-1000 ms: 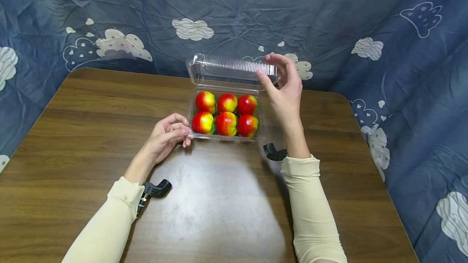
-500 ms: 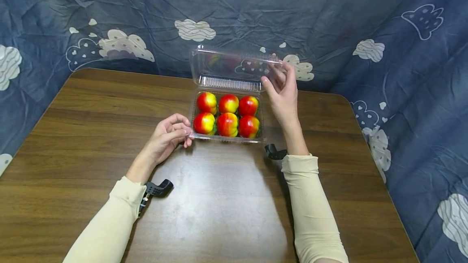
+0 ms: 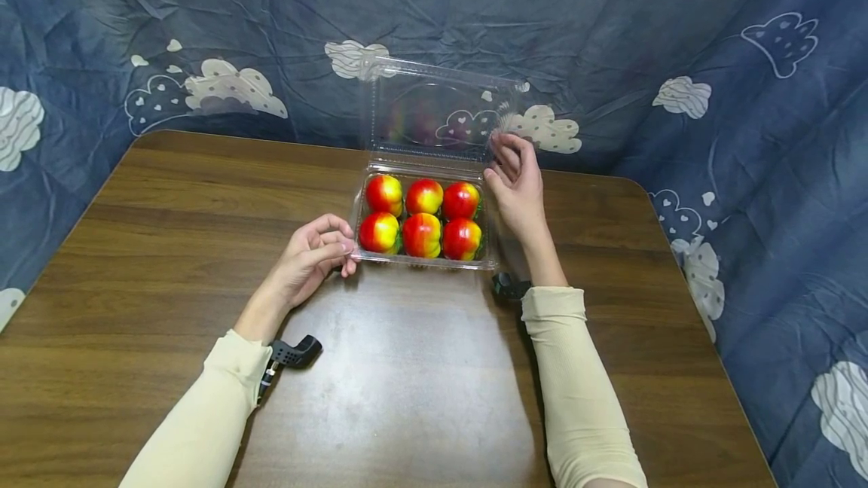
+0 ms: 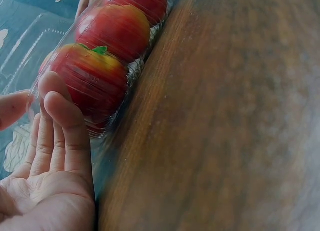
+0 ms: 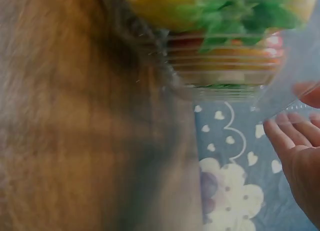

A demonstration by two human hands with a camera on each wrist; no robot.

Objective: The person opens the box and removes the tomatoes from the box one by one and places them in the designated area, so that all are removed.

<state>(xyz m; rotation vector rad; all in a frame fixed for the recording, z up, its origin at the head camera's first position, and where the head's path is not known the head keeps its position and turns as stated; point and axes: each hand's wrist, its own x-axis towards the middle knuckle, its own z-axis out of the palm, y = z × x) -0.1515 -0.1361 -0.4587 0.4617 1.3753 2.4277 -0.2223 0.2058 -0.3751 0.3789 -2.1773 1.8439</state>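
Note:
A clear plastic clamshell box (image 3: 427,264) sits on the table, its lid (image 3: 441,104) raised and leaning back. Inside lie several glossy red-and-yellow round fruits (image 3: 422,236) in two rows, with green leafy tops visible in the wrist views. My left hand (image 3: 308,258) pinches the box's front left corner, thumb on the rim. In the left wrist view its fingers (image 4: 75,136) lie against the box wall. My right hand (image 3: 521,183) is at the lid's lower right edge near the hinge. In the right wrist view its fingers (image 5: 295,136) are fairly straight, thumb apart from them.
A brown wooden table (image 3: 169,247) carries the box near its far edge. Behind it hangs a blue cloth (image 3: 285,13) printed with clouds and hearts. Black wrist cameras (image 3: 296,351) stick out from both wrists over the tabletop.
The lid has swung up and back, away from the fruits. My right hand has moved down along the lid's right side toward the hinge. The left hand keeps its place at the corner.

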